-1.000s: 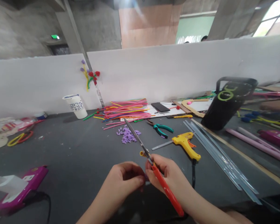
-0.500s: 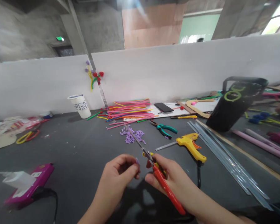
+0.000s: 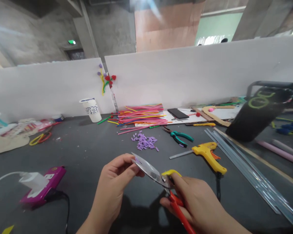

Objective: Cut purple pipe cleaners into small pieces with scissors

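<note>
My left hand (image 3: 111,183) is closed, with a small purple piece (image 3: 136,159) pinched between thumb and fingertips. Most of that piece is hidden by the fingers and the blade. Red-and-yellow-handled scissors (image 3: 148,170) are gripped in my right hand (image 3: 197,196), their blades pointing left with the tips right at the purple piece. Just beyond my hands lies a loose pile of short purple pieces (image 3: 144,142) on the dark tabletop (image 3: 75,162).
Pliers (image 3: 180,136) and a yellow glue gun (image 3: 207,154) lie to the right, beside clear glue sticks (image 3: 249,175). Behind the pile is a bundle of pipe cleaners (image 3: 139,115). A black bottle (image 3: 256,113), a white cup (image 3: 91,110) and a purple power strip (image 3: 56,180) stand around.
The scissors have swung to the left, their tips moving from over the pile to my left fingertips. The view has shifted slightly, so the table items appear further right.
</note>
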A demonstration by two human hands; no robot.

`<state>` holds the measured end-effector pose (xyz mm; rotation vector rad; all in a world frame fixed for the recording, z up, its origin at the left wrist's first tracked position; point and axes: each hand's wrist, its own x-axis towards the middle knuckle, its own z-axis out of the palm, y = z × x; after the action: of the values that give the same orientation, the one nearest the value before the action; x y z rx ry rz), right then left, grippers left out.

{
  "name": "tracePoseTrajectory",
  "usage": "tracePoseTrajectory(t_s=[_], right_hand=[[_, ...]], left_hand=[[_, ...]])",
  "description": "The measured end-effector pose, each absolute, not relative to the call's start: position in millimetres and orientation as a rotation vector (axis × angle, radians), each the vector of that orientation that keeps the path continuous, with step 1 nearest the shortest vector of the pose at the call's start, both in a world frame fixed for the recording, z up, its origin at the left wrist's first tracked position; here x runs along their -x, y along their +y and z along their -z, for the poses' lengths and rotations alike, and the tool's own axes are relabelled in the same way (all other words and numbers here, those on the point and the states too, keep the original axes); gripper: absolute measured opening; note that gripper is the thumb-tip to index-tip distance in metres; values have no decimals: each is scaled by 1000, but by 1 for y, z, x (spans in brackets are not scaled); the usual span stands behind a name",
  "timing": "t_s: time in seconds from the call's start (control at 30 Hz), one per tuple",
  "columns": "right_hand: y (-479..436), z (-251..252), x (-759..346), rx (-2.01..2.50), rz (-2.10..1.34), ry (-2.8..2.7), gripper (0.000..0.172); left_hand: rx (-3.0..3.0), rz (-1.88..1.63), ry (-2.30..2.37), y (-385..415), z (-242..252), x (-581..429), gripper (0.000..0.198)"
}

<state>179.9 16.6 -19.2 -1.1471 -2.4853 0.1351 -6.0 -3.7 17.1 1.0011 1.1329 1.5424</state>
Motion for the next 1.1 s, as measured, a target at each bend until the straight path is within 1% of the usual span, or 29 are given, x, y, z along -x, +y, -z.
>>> tracePoseTrajectory(t_s=[0.13,0.27,0.43,0.9,1.1], right_hand=[[17,19,-180,1135,-92,-2465,38],[17,19,-181,1142,-92,-2453,39],[16,19,-182,1142,-84,-2443,38],[16,18,-182,1146,-55,-2461,39],[16,21,-183,1160,-20,-2471,39]], left_hand=[[-991,-1566,1116,-3,-18,6,5],[-996,-1569,1108,-4,-17,7,7],[-993,-1555,1110,-3,-16,7,5],[-1019,-1536,1068,-4,-16,9,7],[-1031,-1527,1088,-5,-18,9,5]])
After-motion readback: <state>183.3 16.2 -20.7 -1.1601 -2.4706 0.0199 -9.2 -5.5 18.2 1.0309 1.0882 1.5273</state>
